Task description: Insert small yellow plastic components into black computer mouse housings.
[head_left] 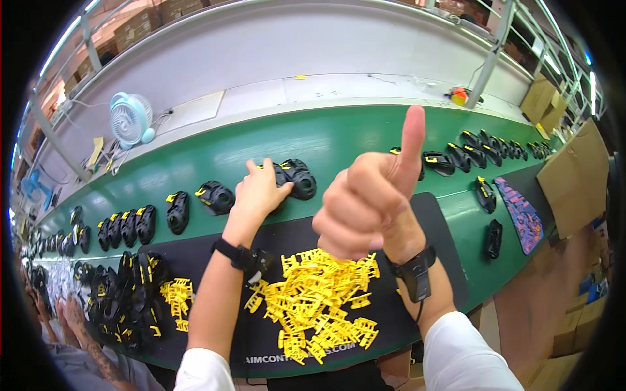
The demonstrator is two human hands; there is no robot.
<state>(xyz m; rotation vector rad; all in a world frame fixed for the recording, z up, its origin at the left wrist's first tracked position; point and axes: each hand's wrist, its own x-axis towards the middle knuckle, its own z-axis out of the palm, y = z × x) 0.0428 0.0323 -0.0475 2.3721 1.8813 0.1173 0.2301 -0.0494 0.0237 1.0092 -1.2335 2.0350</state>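
My left hand [256,190] reaches over the green bench, its thumb and fingers around a black mouse-shaped shell [280,174] that it partly covers. Right beside that one lies another black shell [301,180]. Raised close to the camera, my right hand [365,202] is a fist with the thumb pointing up; nothing shows in its curled fingers. Below and between my forearms, a heap of small yellow plastic clips [319,300] is spread on a black mat [430,260]. Both wrists carry black strapped devices.
More black shells with yellow clips [177,212] stand in a row to the left and others [475,155] at the right. A blue fan [130,119] sits on the back ledge. Cardboard [574,182] leans at right. Another person's tattooed arm [94,348] is at lower left.
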